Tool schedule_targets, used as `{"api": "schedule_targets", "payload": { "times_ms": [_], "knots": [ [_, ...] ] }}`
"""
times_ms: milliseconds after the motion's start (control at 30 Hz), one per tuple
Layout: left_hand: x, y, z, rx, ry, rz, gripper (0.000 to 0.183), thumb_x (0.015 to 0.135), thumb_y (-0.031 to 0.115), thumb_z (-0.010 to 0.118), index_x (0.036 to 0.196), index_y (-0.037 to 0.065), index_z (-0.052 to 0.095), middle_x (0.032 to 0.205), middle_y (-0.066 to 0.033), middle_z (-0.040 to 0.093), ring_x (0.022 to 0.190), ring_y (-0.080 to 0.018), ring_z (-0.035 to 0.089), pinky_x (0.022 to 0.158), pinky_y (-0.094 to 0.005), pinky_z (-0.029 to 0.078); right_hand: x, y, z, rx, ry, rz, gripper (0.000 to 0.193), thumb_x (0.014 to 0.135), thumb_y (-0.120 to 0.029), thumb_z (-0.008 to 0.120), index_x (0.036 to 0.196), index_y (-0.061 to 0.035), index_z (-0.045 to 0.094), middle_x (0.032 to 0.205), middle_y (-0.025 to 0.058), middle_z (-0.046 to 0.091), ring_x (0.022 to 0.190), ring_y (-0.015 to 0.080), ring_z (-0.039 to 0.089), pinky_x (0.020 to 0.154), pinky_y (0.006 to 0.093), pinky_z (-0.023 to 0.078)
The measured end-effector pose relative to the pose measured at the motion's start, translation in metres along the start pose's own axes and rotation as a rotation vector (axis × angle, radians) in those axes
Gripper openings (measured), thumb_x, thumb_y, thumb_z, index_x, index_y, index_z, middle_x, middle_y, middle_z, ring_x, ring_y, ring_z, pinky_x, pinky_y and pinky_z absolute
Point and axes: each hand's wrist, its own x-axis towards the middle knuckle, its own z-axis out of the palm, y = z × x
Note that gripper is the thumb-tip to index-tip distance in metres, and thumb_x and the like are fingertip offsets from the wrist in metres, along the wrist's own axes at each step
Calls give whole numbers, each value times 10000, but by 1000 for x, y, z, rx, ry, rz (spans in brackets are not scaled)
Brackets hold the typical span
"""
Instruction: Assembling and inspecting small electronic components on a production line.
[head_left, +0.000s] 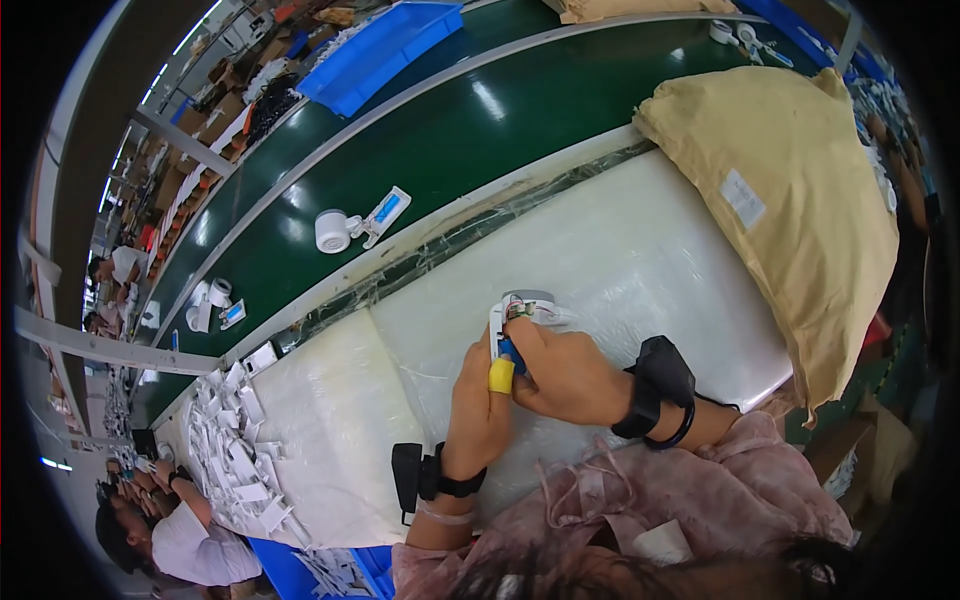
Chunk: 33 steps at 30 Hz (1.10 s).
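Observation:
Over the wrapped work surface I hold a small white plastic device [528, 297] whose inside, with a bit of green circuit board and thin wires, partly shows. My left hand [476, 400] grips its left side, and a yellow covering wraps the thumb. My right hand [568, 368] is closed at the device's near side, fingertips pressed to it. Something blue sits between the two hands; whether it is a finger cover or a part I cannot tell. Black bands with boxy units circle both wrists.
A green conveyor [440, 135] runs beyond the work surface, carrying white devices with blue panels [386, 212]. White plastic pieces [232, 440] lie heaped at left. A brown paper sack [800, 220] rests at right. A blue bin [385, 50] stands far off; a person [195, 540] sits lower left.

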Motion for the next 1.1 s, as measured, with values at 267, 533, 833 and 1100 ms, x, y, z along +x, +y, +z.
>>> {"api": "schedule_targets", "payload": {
  "times_ms": [267, 533, 833, 1100],
  "knots": [
    [4, 4, -38, -88, -202, -165, 344, 986, 111, 413, 1281, -37, 508, 988, -137, 627, 864, -218, 587, 817, -317, 472, 2, 2, -9, -44, -110, -54, 370, 751, -69, 615, 1087, -19, 471, 851, 186, 620, 679, 411, 617, 586, 476, 508],
    [3, -10, -33, -474, 35, -241, 397, 1052, 322, 353, 1121, -5, 568, 839, -53, 577, 691, -115, 526, 632, -252, 432, 8, -3, -24, 447, -278, 111, 355, 791, -21, 656, 1104, -14, 490, 717, 78, 588, 618, 195, 633, 556, 293, 495],
    [1, -10, 4, -205, 290, 57, 437, 1061, 290, 323, 1282, -37, 513, 1168, -102, 616, 1059, -162, 574, 931, -290, 441, 3, -1, -5, 778, -187, 259, 286, 834, -58, 671, 1067, -7, 514, 721, 67, 619, 658, 175, 624, 602, 300, 480],
    [1, -7, 12, -273, 189, 91, 395, 1048, 200, 369, 1359, -36, 428, 1205, -102, 590, 1103, -166, 542, 965, -297, 414, 2, 0, -5, 614, -155, 159, 268, 837, -19, 661, 1053, -10, 503, 772, 91, 648, 682, 179, 660, 595, 299, 501]
  ]
}}
